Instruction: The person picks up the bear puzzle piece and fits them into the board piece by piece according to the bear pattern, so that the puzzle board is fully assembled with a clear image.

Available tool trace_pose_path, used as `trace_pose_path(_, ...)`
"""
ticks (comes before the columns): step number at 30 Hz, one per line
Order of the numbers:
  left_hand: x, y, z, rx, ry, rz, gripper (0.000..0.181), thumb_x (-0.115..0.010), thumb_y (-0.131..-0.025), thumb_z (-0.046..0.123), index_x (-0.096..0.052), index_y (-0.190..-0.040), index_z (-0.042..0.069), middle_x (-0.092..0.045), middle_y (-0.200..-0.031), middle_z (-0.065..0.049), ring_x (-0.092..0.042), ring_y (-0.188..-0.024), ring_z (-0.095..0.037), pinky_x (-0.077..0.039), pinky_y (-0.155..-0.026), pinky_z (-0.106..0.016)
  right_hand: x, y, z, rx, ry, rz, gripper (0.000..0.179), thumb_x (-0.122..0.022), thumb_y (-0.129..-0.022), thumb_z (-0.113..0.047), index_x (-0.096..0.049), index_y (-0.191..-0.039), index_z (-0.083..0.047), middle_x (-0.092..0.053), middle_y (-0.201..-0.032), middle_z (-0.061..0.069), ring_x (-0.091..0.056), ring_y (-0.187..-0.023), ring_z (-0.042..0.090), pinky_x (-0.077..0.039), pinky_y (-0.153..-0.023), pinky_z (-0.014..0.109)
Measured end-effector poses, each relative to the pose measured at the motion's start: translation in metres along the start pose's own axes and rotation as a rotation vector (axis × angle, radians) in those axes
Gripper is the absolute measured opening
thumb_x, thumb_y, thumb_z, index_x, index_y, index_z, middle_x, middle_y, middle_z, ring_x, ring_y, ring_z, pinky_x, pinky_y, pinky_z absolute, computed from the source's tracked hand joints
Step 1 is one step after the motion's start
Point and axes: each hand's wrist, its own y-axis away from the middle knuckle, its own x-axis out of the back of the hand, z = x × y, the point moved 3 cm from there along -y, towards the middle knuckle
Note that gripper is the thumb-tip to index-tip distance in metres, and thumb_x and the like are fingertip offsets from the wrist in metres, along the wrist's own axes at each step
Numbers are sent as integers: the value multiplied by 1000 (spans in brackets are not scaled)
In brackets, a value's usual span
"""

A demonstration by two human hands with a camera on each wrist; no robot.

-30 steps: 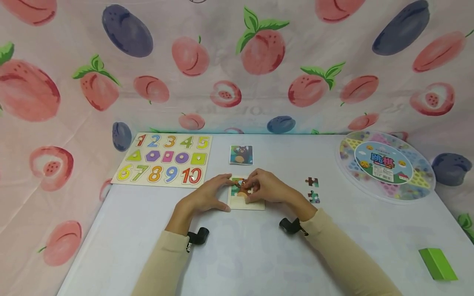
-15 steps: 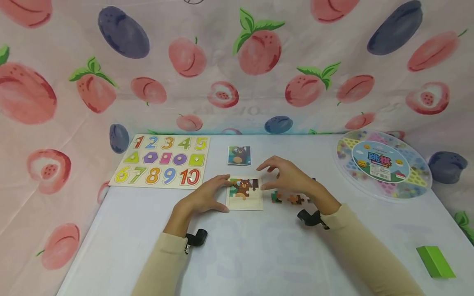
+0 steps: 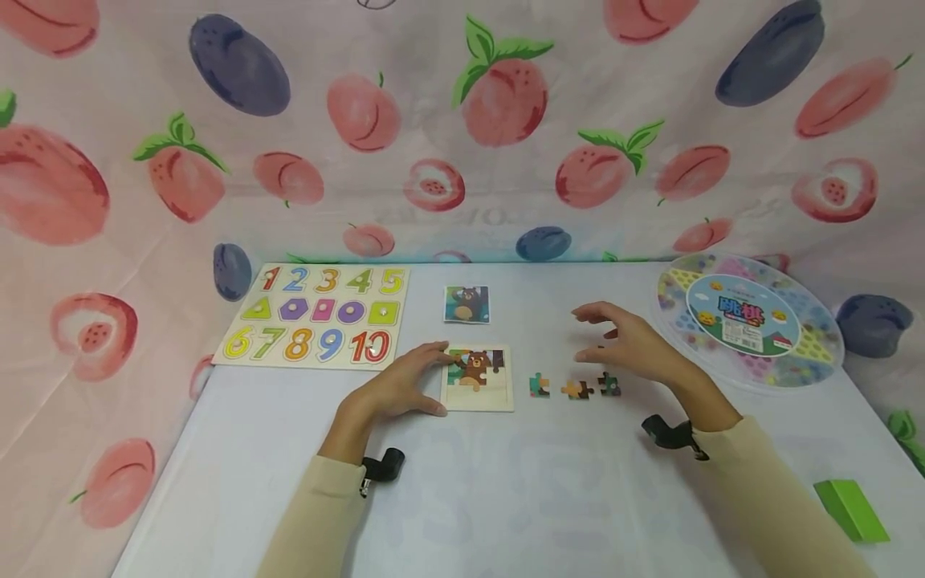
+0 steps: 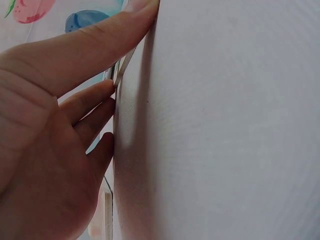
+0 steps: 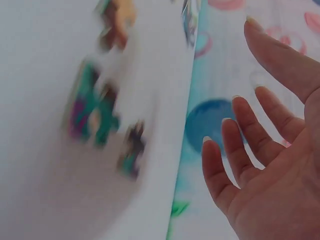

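A small wooden puzzle board (image 3: 499,399) lies at the middle of the table, partly filled with a brown bear picture. A dark puzzle piece (image 3: 498,359) sits at its upper right. My left hand (image 3: 393,385) rests at the board's left edge, index finger by the top corner and thumb by the lower one, fingers relaxed. Over loose puzzle pieces right of the board, my right hand (image 3: 625,345) hovers with fingers spread and nothing held. A green-and-orange piece (image 3: 539,385), an orange-brown piece (image 3: 577,390) and a dark green piece (image 3: 609,384) show; another is mostly hidden under that hand.
A bear picture card (image 3: 466,305) lies behind the board. To the left is a number-and-shape board (image 3: 314,350). A round clear game box (image 3: 675,365) stands at the back right, and a green block (image 3: 851,510) near the front right. A fruit-print cloth hangs behind.
My right hand has left the bear puzzle and moved right, its fingers apart, exposing the dark piece at the board's upper right. My left hand stays at the board's left edge.
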Motion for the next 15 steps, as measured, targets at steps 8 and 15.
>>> trace_pose_path(8, -2, -1, 1, 4, 6, 0, 73, -88, -79, 22, -57, -144, 15, -31, -169, -3, -22, -160, -29, -21, -132, -51, 13, 22, 42, -83, 28, -2, 64, -76, -92, -25, -48, -145, -4, -54, -146, 22, -47, -136, 41, -47, -109, 63)
trace_pose_path(15, 0, 2, 2, 4, -5, 2, 75, -89, -78, 22, -56, -145, 15, -31, -169, -2, -23, -160, -29, -22, -132, -51, 13, 25, 58, -99, 23, 2, 63, -78, -91, -26, -50, -143, -2, -56, -143, 23, -50, -131, 39, -48, -108, 59)
